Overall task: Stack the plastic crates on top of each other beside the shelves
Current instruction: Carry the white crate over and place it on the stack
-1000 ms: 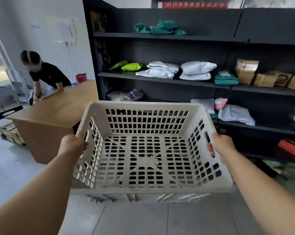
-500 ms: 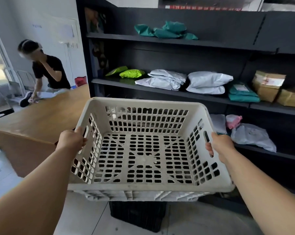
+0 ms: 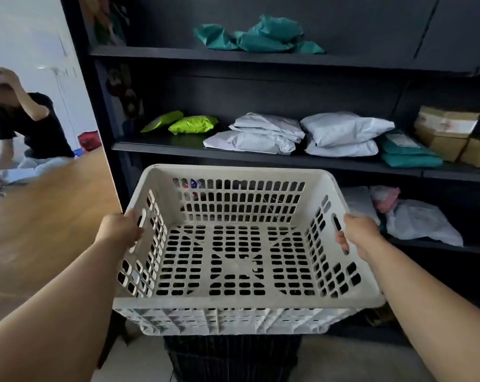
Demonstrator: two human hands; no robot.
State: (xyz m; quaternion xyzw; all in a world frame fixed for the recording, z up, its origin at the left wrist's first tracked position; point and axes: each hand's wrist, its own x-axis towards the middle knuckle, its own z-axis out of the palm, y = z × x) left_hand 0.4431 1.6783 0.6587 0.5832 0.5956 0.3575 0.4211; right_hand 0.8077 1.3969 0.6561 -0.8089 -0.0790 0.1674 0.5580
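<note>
Head view: left hand [image 3: 119,230] and right hand [image 3: 359,232] closed around white crate [image 3: 233,301] side handles; black crate [image 3: 230,357] below.

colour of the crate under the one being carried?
Black. The lower crate shows beneath the white crate in the head view, bottom centre.

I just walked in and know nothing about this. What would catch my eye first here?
First, the big white crate at centre, held by the left hand and right hand at its side handles. Just below it sits a black crate on the floor. Behind stand dark shelves with teal, lime green and white parcels, and a wooden table to the left.
</note>
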